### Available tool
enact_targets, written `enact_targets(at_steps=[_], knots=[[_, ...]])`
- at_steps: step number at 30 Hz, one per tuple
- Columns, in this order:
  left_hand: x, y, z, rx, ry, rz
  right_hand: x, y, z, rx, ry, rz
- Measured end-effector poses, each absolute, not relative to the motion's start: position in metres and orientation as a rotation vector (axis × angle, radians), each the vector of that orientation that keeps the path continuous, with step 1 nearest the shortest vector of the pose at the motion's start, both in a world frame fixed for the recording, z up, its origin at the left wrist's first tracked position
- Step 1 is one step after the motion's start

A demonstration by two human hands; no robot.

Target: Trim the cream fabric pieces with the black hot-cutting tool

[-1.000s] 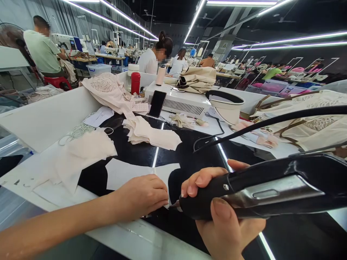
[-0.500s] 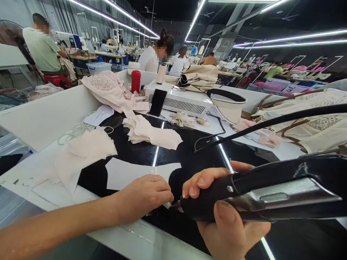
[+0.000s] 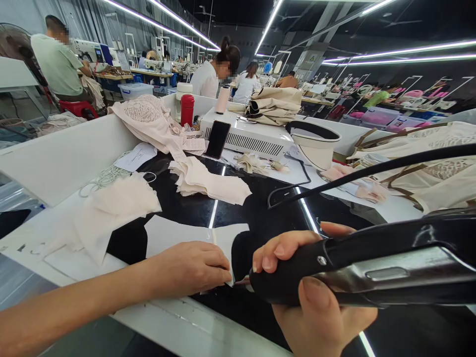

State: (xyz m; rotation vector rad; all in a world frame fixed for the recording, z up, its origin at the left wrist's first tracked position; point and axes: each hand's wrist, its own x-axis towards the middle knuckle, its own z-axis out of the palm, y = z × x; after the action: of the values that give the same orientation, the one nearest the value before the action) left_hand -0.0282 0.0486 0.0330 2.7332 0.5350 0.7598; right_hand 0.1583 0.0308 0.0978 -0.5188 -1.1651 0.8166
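My right hand [image 3: 312, 297] is wrapped round the black handle of a large black and silver hand tool [image 3: 375, 267], whose tip sits at the edge of a white fabric piece [image 3: 174, 238] on the glossy black tabletop [image 3: 260, 213]. A black cable [image 3: 372, 171] runs from the tool over the table. My left hand [image 3: 193, 267] lies knuckles up on the near edge of that fabric piece, fingers curled and pressing it down right beside the tool's tip.
A stack of pale pink fabric pieces [image 3: 208, 181] and another pale piece [image 3: 119, 203] lie further back. Behind are a white machine box [image 3: 253, 136] with a phone [image 3: 217, 140] leaning on it, a red flask [image 3: 187, 110], a white bowl [image 3: 316, 144]. Other people sit at distant tables.
My left fingers have slid slightly back along the fabric edge after reaching towards the tool tip. The tool and my right hand have stayed nearly in place.
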Motion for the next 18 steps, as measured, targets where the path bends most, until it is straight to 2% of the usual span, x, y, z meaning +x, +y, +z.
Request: enact_targets(at_steps=[18], knots=[[-0.0269,0.0464,0.0319,2.73,0.53,0.792,0.1587,0.0325,0.1014,-0.558,-1.146,0.762]])
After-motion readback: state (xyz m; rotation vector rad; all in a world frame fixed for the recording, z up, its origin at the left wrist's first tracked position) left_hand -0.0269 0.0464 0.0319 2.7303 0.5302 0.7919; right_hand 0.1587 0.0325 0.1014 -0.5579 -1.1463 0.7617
